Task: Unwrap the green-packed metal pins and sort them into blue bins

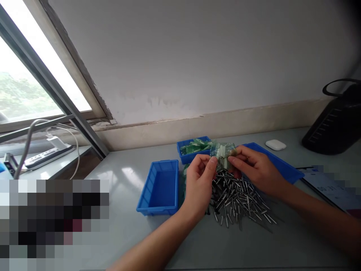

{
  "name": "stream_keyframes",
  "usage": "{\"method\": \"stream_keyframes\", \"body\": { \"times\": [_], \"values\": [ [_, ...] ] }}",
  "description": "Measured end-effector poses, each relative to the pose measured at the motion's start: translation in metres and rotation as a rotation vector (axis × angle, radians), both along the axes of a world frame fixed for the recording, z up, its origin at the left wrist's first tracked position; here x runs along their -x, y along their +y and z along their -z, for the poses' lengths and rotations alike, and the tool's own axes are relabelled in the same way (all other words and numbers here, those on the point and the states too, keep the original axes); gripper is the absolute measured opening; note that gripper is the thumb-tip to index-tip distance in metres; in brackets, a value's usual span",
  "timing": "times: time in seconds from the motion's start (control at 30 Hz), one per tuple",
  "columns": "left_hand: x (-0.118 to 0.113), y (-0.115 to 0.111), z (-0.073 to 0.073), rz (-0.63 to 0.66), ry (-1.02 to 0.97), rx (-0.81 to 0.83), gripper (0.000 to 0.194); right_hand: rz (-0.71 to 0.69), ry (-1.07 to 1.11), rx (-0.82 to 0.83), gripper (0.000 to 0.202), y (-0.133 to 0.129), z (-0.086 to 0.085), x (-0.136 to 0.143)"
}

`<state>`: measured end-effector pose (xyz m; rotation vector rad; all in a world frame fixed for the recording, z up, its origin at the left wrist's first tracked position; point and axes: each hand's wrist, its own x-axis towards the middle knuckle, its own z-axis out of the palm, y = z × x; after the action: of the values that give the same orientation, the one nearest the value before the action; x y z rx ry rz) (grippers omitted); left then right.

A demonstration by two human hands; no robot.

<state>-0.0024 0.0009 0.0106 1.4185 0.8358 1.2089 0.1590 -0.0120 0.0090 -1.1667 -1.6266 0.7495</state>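
A clear plastic bag [222,150] with pale pieces inside is held up between both hands. My left hand [200,178] pinches its left lower side with thumb and fingers. On its right side, my right hand [255,165] grips it the same way. Below the hands lies a loose pile of metal rivet-like pins [239,201] on the grey table. Behind the left hand stands a small blue bin [190,158] holding green and white packets. To the left is a blue bin [162,188] with nothing in it.
A blue tray [290,173] lies behind my right forearm, near a white case [275,145]. A black bottle [334,120] and a lit tablet [327,188] are at the right. A power strip [49,156] sits at the left, by the window.
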Motion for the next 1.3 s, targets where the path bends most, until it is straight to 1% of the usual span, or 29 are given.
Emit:
{"method": "stream_keyframes", "body": {
  "times": [0.13, 0.2, 0.27, 0.33, 0.43, 0.47, 0.53, 0.6, 0.67, 0.77, 0.83, 0.9, 0.97, 1.03, 1.1, 1.17, 1.3],
  "values": [
    [0.002, -0.002, 0.0, 0.092, -0.049, -0.018, 0.029, 0.003, 0.01, 0.028, 0.02, 0.0, 0.0, 0.001],
    [0.001, -0.002, 0.0, 0.132, -0.069, -0.012, 0.028, -0.012, 0.031, 0.036, 0.019, 0.0, 0.0, 0.001],
    [0.0, -0.001, 0.001, 0.174, -0.082, 0.005, 0.022, -0.03, 0.035, 0.042, 0.017, 0.001, 0.002, 0.001],
    [-0.002, -0.001, 0.002, 0.224, -0.099, 0.038, 0.019, -0.035, 0.006, 0.021, 0.014, 0.001, 0.004, 0.0],
    [-0.005, 0.0, 0.006, 0.298, -0.096, 0.085, 0.028, -0.028, -0.088, -0.027, 0.01, 0.001, 0.007, -0.001],
    [-0.006, 0.0, 0.008, 0.304, -0.085, 0.089, 0.029, -0.025, -0.122, -0.031, 0.009, 0.0, 0.008, 0.0],
    [-0.007, 0.002, 0.011, 0.272, -0.062, 0.078, 0.026, -0.004, -0.169, -0.021, 0.008, -0.001, 0.007, 0.002],
    [-0.006, 0.003, 0.012, 0.217, -0.055, 0.05, 0.02, 0.021, -0.155, 0.003, 0.006, -0.003, 0.005, 0.004],
    [-0.006, 0.004, 0.012, 0.161, -0.071, 0.012, 0.016, 0.014, -0.065, 0.036, 0.01, -0.004, 0.004, 0.006],
    [-0.005, 0.002, 0.011, 0.093, -0.102, -0.036, 0.016, -0.058, 0.123, 0.059, 0.027, -0.005, 0.004, 0.008],
    [-0.005, 0.0, 0.012, 0.055, -0.108, -0.048, 0.016, -0.1, 0.185, 0.046, 0.031, -0.007, 0.006, 0.01],
    [-0.006, -0.004, 0.013, 0.027, -0.108, -0.041, 0.015, -0.103, 0.161, 0.038, 0.025, -0.01, 0.008, 0.012],
    [-0.006, -0.009, 0.015, 0.017, -0.104, -0.028, 0.014, -0.045, 0.085, 0.05, 0.017, -0.013, 0.009, 0.016],
    [-0.006, -0.014, 0.016, 0.039, -0.088, -0.01, 0.013, -0.013, 0.019, 0.076, 0.016, -0.017, 0.009, 0.019],
    [-0.004, -0.018, 0.016, 0.049, -0.065, -0.003, 0.013, -0.021, -0.019, 0.06, 0.015, -0.02, 0.009, 0.021],
    [0.0, -0.019, 0.016, 0.051, -0.029, -0.058, 0.014, -0.025, -0.051, 0.005, 0.013, -0.021, 0.008, 0.021],
    [0.004, -0.013, 0.016, 0.069, 0.068, -0.242, 0.016, -0.04, -0.113, -0.141, 0.012, -0.018, 0.006, 0.018]
  ]
}}
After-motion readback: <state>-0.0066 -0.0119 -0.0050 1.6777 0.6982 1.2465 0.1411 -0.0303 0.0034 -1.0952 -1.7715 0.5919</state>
